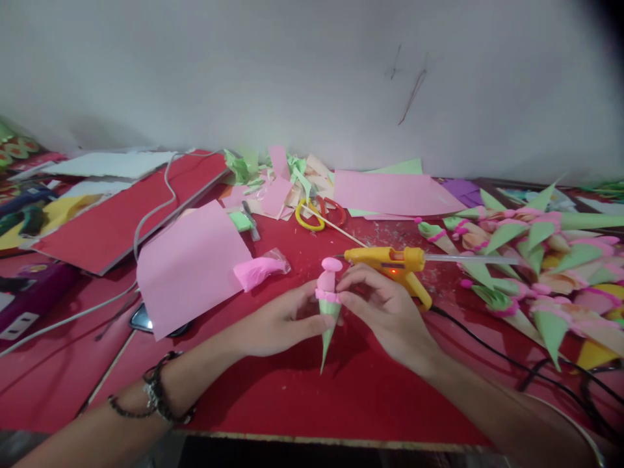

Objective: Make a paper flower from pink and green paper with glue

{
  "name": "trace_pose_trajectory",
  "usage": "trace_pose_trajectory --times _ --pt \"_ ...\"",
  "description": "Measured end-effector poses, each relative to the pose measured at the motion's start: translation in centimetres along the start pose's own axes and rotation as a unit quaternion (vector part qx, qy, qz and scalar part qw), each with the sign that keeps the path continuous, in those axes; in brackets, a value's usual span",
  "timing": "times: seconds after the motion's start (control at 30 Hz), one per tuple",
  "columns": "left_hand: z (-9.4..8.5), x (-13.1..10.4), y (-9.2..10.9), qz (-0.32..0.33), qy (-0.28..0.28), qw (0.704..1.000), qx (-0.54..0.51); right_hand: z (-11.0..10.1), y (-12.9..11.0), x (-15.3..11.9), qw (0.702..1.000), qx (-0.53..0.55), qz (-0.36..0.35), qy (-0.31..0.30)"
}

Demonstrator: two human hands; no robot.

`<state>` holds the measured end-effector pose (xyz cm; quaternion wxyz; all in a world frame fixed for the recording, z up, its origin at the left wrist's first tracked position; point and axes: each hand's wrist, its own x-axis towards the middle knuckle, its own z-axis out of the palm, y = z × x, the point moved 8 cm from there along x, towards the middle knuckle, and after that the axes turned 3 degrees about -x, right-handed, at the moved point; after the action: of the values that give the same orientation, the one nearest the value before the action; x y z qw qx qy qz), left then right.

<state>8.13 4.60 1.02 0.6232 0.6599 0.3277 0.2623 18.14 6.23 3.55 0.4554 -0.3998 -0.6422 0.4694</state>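
A small green paper cone (327, 312) points downward near the middle of the red table, with a pink beaded rim and a pink rounded piece topped by a pink oval standing in it. My left hand (287, 318) holds the cone from the left, its thumb across the green side. From the right, my right hand (385, 309) has its thumb and a finger pinched at the pink rim. Just behind my right hand lies a yellow glue gun (385, 259) with a small orange light and a clear glue stick in its back.
Many finished-looking paper cones (550, 253) are piled at the right. Pink paper (195, 260) partly covers a phone (141, 320) at the left. A bag of pink clay (256, 272), scissors (312, 216) and paper scraps lie behind. A black cable (478, 348) runs right.
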Motion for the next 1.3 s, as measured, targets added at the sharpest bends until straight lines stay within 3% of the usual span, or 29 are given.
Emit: trace_pose_trajectory --times 0.53,0.67,0.8,0.93,1.17,1.3 --pt "-0.2 0.1 0.2 -0.004 0.015 1.0 0.011 0.2 0.1 0.0 1.0 -0.013 -0.003 -0.01" --pt "-0.9 0.1 0.5 0.003 0.049 0.994 0.094 -0.2 -0.4 0.0 0.999 -0.047 -0.019 0.002" --pt "-1.7 -0.2 1.3 0.03 0.101 0.942 0.319 -0.9 -0.4 -0.1 0.998 -0.045 -0.007 0.04" --pt "-1.5 -0.1 0.7 0.022 0.084 0.883 0.461 -1.1 -0.2 -0.4 0.998 -0.013 -0.009 0.056" --pt "-1.0 0.0 0.5 0.041 0.074 0.821 0.565 -1.3 -0.3 -0.5 0.997 0.018 -0.037 0.064" --pt "-2.2 -0.3 1.9 0.054 0.119 0.821 0.555 -1.2 -0.4 -0.4 0.997 0.01 -0.054 0.048"
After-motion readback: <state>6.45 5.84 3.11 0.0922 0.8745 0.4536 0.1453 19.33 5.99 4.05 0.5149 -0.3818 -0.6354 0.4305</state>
